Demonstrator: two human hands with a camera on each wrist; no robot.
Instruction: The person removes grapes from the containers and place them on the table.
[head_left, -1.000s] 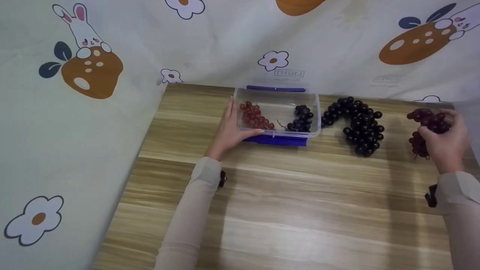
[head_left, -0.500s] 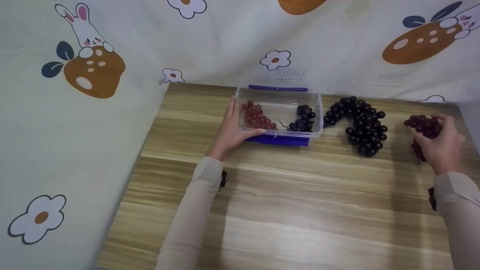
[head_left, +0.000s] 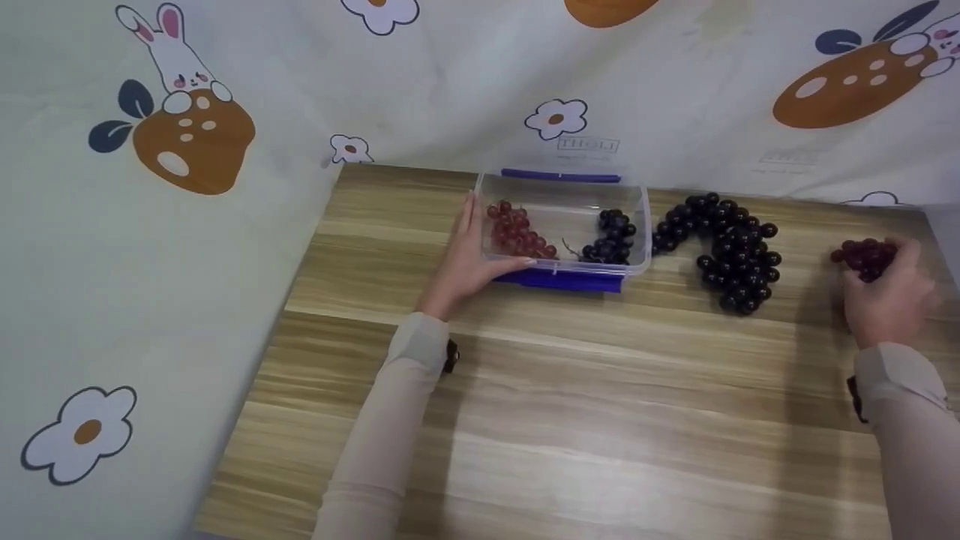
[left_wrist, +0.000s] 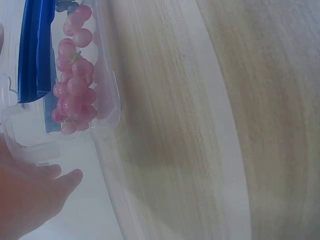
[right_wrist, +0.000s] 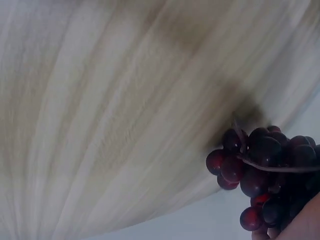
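Note:
In the head view my left hand (head_left: 463, 266) holds the left front corner of a clear plastic food container (head_left: 562, 268), thumb on the front rim and fingers along the left side. Inside lie a bunch of red grapes (head_left: 519, 232) on the left and a small bunch of black grapes (head_left: 611, 238) on the right. At the far right my right hand (head_left: 892, 304) grips a bunch of dark red grapes (head_left: 866, 257); its stem shows in the right wrist view, where the bunch (right_wrist: 267, 160) hangs over the table. The hand hides part of this bunch.
A large bunch of black grapes (head_left: 739, 255) lies on the wooden table (head_left: 600, 420) just right of the container. Blue latch flaps (head_left: 570, 280) stick out at the container's front and back. A printed cloth (head_left: 435, 90) rises behind and along the left.
My right hand, still gripping the dark red grapes, shifts left, then slightly back right and lower in the head view. The left hand stays on the container as the view drifts slightly.

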